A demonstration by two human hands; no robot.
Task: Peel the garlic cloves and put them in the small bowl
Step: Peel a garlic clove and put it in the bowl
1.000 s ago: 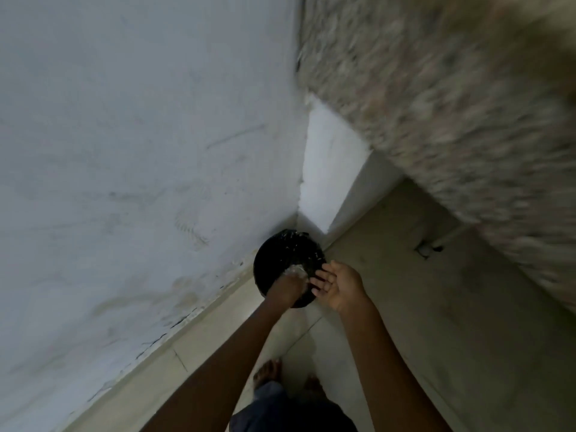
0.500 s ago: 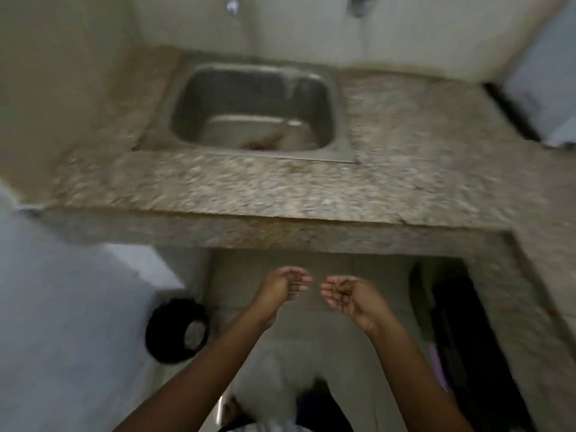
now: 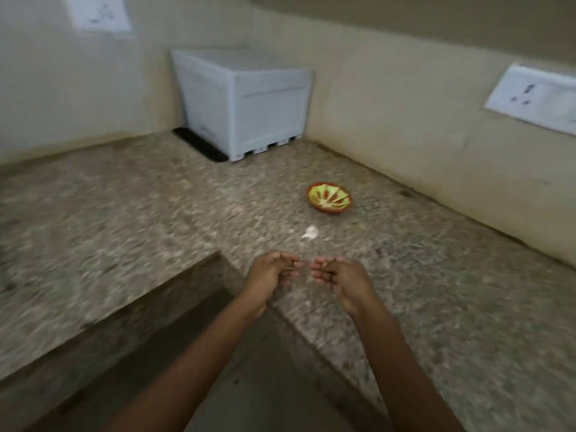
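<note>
Garlic (image 3: pixel 311 232) on table (image 3: pixel 124 213) near small bowl (image 3: pixel 329 197); left grip (image 3: pixel 274 272), right grip (image 3: pixel 338 275) half-curled, empty. Pinch gently.

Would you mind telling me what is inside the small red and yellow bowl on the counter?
The small bowl shows only its yellow and red pattern; no garlic cloves are discernible inside, though the picture is blurred.

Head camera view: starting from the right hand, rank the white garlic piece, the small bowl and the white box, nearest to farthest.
From the right hand:
1. Garlic piece, on the counter just beyond the fingers.
2. Small bowl, farther back, slightly right.
3. White box, in the back corner.
</note>
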